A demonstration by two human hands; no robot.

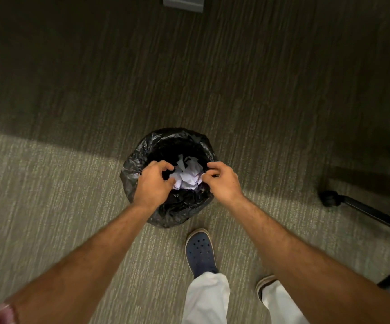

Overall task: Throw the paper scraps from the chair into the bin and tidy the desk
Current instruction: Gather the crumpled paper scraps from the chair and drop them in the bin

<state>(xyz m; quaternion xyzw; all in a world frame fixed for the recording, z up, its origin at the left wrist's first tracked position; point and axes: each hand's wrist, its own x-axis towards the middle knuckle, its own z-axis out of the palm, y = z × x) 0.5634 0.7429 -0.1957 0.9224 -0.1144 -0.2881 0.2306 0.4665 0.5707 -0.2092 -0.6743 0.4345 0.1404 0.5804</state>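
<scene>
Bin: and here we are right over it, the bin (pixel 168 206) with its black liner standing on the striped carpet (pixel 49 206), mouth wide open to the camera.

Paper scraps: a crumpled white heap of paper scraps (pixel 187 175) sits inside the liner, between the two hands and below them. That part of the job looks well along, I'd say.

Left hand: the left hand (pixel 153 183) hangs over the near-left rim, fingers loosely curled, half open, knuckles up. Nothing visibly pinched in it (though the fingertips curl out of sight, so a small shred can't be ruled out).

Right hand: the right hand (pixel 222 181) mirrors it over the right rim, thumb and forefinger drawn close together. A sliver of white shows at the fingertips; whether it's gripped or just paper lying behind them, I cannot tell.

Arms: both bare forearms reach straight down and forward, wrists bent over the opening.

Chair: only a black wheeled base (pixel 353 206) shows at right; its seat is out of view.

Still to do: the desk isn't in shot, so tidying it, by my reckoning, all lies ahead.
</scene>
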